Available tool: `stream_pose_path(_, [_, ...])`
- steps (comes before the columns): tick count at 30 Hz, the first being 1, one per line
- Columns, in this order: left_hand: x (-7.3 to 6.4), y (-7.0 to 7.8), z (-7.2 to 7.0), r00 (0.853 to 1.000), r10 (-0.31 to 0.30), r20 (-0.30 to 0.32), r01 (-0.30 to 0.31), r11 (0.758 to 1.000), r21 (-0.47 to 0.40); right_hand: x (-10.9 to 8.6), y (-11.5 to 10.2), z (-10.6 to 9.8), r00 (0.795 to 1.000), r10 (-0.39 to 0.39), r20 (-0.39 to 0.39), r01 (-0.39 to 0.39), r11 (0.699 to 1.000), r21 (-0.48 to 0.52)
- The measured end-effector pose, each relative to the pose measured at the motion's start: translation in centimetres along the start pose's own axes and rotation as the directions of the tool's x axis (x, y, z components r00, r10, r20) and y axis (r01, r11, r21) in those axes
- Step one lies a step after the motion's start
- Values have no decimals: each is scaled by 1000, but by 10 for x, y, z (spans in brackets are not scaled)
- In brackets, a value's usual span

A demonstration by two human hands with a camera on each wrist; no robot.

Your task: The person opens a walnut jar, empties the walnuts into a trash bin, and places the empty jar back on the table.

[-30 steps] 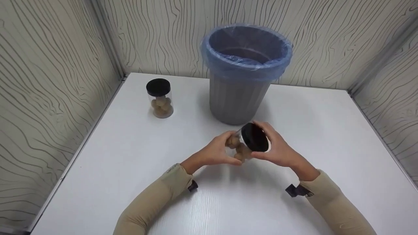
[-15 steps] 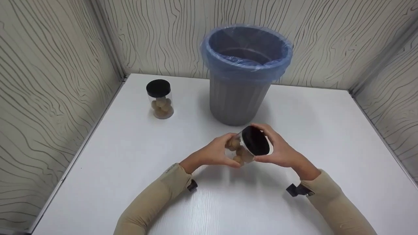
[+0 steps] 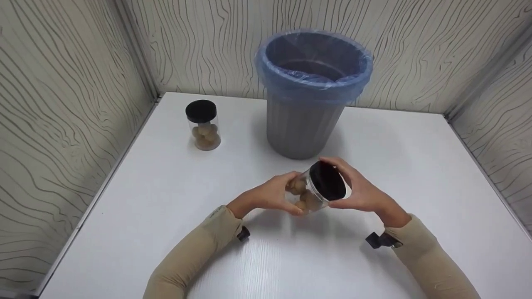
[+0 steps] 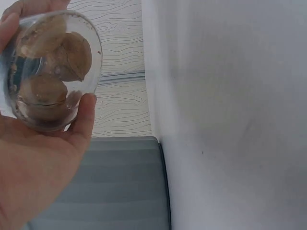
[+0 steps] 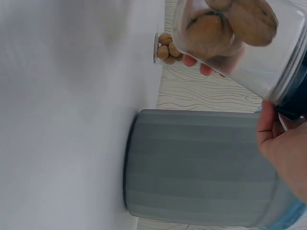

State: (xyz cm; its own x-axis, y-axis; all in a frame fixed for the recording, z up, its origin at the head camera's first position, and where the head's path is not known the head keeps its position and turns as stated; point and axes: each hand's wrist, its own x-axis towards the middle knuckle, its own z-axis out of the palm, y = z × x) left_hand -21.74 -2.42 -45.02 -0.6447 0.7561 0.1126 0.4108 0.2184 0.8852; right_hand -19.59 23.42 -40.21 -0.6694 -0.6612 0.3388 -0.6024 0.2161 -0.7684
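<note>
A clear jar (image 3: 312, 202) of walnuts is held tilted above the table, its black lid (image 3: 329, 181) facing right. My left hand (image 3: 271, 194) grips the jar round its base end, thumb on the near side. Around the lid curl the fingers and thumb of my right hand (image 3: 360, 193). Through the jar's bottom, the left wrist view shows several walnuts (image 4: 72, 55). The right wrist view shows my thumb (image 5: 266, 125) at the lower edge of the lid, with walnuts (image 5: 254, 21) lying toward the base end.
A second jar (image 3: 208, 132) with a black lid and several walnuts stands upright at the back left of the white table (image 3: 166, 182). Behind my hands stands a grey bin (image 3: 301, 128) lined with a blue bag (image 3: 316, 89). Wood-patterned walls (image 3: 199, 45) enclose the table.
The jar has shifted slightly toward me and to the right between both hands. The lid end and right hand have moved a little right, and more of the jar's side shows.
</note>
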Motion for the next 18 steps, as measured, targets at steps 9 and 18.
stream_pose_path(9, [-1,-1,0,998,-28,-61,29,1000,10,2,-3,0,994,29,-108,-28,1000,4])
stream_pose_path(18, [-9,1,-9,982,-93,-166,95,996,2,-4,10,-11,962,162,-218,-189,976,-109])
